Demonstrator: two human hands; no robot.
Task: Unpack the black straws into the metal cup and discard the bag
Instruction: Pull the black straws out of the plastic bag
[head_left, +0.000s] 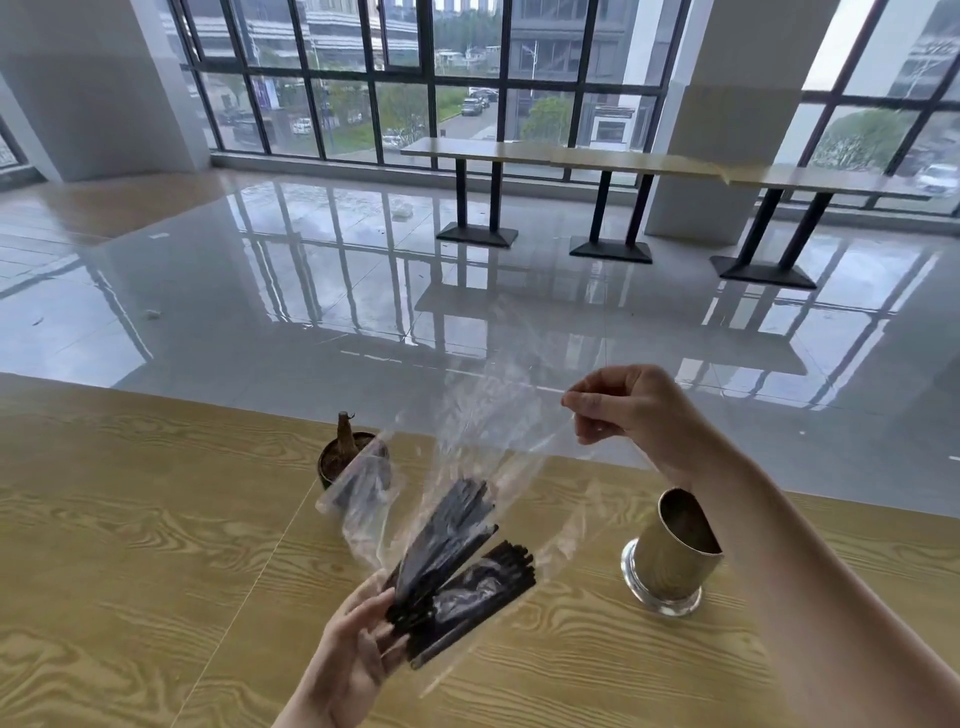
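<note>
Above a wood-grain table (156, 519), a person's left hand (353, 654) grips the lower ends of a bundle of black straws (452, 561), fingers closed around them while the upper ends fan out inside a clear plastic bag (483, 431). The right hand (634, 410) is raised higher and to the right, thumb and forefinger pinched on the top edge of the bag, stretching the film taut between the two hands. A metal cup (670, 556) stands empty on the table below the right forearm, well apart from the straws. A second clear packet of dark straws (363, 483) leans against a small potted plant (345, 452) behind the bundle. No brand, label or writing can be read on the bag or cup. Beyond the table lie a glossy tiled floor (311, 286), long tables on black pedestal legs (597, 161) and tall black-framed windows (415, 78) facing a street.
</note>
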